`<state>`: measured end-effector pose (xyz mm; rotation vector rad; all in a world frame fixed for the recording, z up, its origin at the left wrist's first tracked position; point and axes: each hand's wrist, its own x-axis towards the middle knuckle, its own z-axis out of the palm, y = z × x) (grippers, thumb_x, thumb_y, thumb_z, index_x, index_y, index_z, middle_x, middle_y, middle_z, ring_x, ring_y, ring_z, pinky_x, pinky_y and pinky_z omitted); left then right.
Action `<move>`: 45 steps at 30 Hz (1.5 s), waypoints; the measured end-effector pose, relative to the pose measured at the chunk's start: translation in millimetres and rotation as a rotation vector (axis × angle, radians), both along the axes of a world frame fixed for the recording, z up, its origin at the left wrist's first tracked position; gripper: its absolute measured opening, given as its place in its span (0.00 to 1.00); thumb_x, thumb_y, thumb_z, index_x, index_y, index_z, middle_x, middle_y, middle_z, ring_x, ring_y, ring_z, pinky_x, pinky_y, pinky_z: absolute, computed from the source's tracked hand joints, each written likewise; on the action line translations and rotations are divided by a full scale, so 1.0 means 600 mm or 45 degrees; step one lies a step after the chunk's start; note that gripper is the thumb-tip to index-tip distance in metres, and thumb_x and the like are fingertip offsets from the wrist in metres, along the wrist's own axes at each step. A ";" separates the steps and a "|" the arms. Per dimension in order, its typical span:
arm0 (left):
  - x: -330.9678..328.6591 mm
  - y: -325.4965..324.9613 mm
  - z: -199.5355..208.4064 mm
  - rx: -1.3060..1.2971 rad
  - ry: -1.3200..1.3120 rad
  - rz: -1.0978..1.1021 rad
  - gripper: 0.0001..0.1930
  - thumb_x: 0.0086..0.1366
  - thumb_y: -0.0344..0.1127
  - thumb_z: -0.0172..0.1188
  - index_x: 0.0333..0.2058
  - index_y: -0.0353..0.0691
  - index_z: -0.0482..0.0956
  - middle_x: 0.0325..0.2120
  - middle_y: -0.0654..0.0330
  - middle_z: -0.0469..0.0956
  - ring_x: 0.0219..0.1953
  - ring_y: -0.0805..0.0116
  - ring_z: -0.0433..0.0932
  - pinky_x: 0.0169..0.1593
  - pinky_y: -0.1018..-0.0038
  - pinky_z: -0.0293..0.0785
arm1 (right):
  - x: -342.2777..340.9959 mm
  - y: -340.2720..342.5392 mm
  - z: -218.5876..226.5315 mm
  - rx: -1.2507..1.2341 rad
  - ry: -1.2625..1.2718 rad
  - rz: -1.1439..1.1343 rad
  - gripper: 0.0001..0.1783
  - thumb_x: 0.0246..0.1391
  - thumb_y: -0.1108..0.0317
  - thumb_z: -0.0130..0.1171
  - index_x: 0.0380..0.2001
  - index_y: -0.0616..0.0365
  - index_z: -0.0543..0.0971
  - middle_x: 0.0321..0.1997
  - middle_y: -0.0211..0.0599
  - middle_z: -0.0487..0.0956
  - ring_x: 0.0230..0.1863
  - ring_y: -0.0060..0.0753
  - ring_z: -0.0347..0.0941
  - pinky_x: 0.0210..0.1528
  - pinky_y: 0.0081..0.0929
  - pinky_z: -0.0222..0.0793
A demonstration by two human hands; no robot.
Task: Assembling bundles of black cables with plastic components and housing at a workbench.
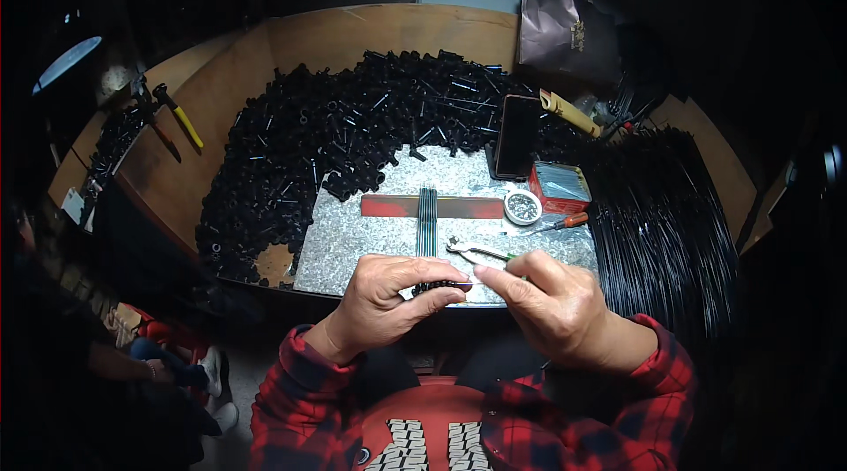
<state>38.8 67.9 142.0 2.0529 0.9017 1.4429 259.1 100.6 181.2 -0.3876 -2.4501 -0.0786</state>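
Observation:
Between the thumb and fingers of my left hand (384, 299) is a small dark ribbed piece (432, 287). A thin pale line, yellow and purple near my left fingertips, runs from it toward my right hand (560, 303). That hand's thumb and forefinger are pinched together, and what they grip is too small to make out. Just beyond my hands a bundle of thin dark rods (428, 220) lies across a red bar (384, 206) on the speckled grey slab (340, 246). Pliers (481, 250) with a green-marked handle lie close to my right fingers.
A large heap of black tubular parts (353, 114) fills the back and left. At right are a round white dish (522, 206), a red box (562, 187), an orange-handled screwdriver (573, 220), a phone (517, 136) and many long black rods (657, 224). Someone's shoe (212, 371) shows lower left.

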 end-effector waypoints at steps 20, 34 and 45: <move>-0.007 0.012 -0.011 0.019 0.011 -0.040 0.14 0.48 0.31 0.70 0.35 0.36 0.81 0.28 0.58 0.83 0.35 0.65 0.83 0.48 0.69 0.76 | -0.002 0.017 0.024 0.090 0.013 0.081 0.16 0.41 0.80 0.58 0.38 0.60 0.78 0.29 0.37 0.70 0.27 0.33 0.68 0.26 0.26 0.65; -0.013 0.028 -0.025 0.229 0.056 -0.036 0.19 0.45 0.41 0.71 0.35 0.39 0.82 0.31 0.59 0.83 0.35 0.62 0.83 0.46 0.66 0.77 | -0.014 0.019 0.018 0.103 0.017 0.115 0.18 0.41 0.77 0.59 0.41 0.58 0.79 0.29 0.36 0.71 0.27 0.30 0.69 0.25 0.23 0.66; -0.008 0.035 -0.027 0.224 0.064 -0.001 0.25 0.41 0.51 0.69 0.33 0.37 0.81 0.27 0.58 0.83 0.35 0.61 0.83 0.47 0.64 0.77 | -0.021 0.022 0.017 0.162 -0.011 0.101 0.21 0.41 0.74 0.60 0.43 0.55 0.79 0.28 0.33 0.71 0.26 0.28 0.67 0.25 0.22 0.65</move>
